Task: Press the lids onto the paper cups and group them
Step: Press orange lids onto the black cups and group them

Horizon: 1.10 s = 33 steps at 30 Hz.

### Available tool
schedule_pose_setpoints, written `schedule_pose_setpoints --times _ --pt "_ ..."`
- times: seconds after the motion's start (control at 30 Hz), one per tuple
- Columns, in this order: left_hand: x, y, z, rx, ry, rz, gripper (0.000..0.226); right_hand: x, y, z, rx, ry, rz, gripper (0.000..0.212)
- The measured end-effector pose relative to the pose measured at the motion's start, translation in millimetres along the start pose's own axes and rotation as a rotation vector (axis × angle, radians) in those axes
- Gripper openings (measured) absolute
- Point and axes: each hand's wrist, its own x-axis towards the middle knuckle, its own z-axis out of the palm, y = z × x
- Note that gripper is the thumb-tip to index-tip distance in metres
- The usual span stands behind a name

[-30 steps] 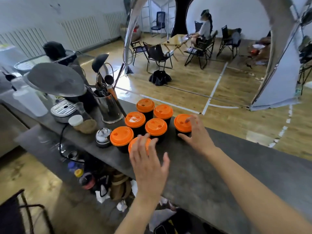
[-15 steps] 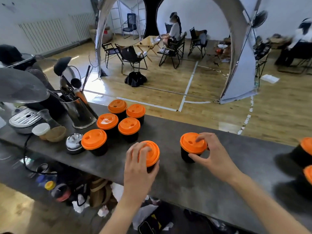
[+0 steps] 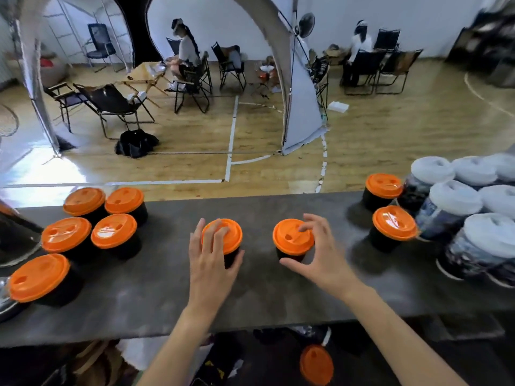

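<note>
Our left grip (image 3: 213,260) was curled over one orange-lidded cup (image 3: 234,235) at mid-counter, fingers lying across its top and thumb round its side. Our right grip (image 3: 320,254) held the neighbouring cup (image 3: 289,239), with bent fingertips on the top's right edge and the thumb spread low at its front. Both stood upright and apart on the grey counter (image 3: 156,291). At the left clustered five more capped cups (image 3: 114,231). At the right two others (image 3: 394,222) stood just beside some white-lidded cups (image 3: 457,196).
</note>
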Motion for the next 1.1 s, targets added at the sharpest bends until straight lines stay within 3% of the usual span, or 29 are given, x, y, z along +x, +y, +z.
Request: schedule_pose_setpoints --times 0.1,0.17,0.23,0.3,0.4,0.47,0.73,0.83,0.93,1.1 --pt "0.2 11.0 -11.8 -0.032 0.073 0.098 0.053 1.7 8.8 13.2 0.115 0.043 0.105 0.109" --pt "1.3 26.9 -16.2 -0.169 0.148 0.231 0.044 2.5 13.6 22.9 0.183 0.049 0.150 0.118" --pt "4.0 49.7 -14.0 -0.347 0.099 0.305 0.040 0.5 19.7 30.6 0.227 0.060 0.160 0.114" --pt "10.3 72.3 -7.0 -0.465 -0.085 0.249 0.047 -4.8 24.9 33.0 0.255 0.082 0.151 0.104" --pt "29.6 90.6 10.9 -0.445 -0.401 0.125 0.064 -14.6 29.8 24.9 0.260 0.055 0.144 0.093" --pt "40.3 93.4 24.5 -0.395 -0.528 0.157 0.067 -19.1 35.2 17.0 0.260 0.029 0.157 0.089" --pt "39.2 88.9 43.1 -0.429 -0.615 0.128 0.067 -23.5 45.0 10.0 0.365 -0.032 0.164 0.081" --pt "40.5 97.1 39.4 -0.569 -0.621 -0.045 0.069 -24.5 43.9 5.5 0.408 -0.040 0.147 0.077" --pt "47.7 115.5 35.7 -0.803 -0.431 -0.418 0.064 -27.4 41.9 0.1 0.548 -0.002 0.146 0.068" --pt "62.5 138.2 18.9 -1.038 -0.513 -0.505 0.060 -31.9 21.2 -16.4 0.867 0.001 0.180 0.063"
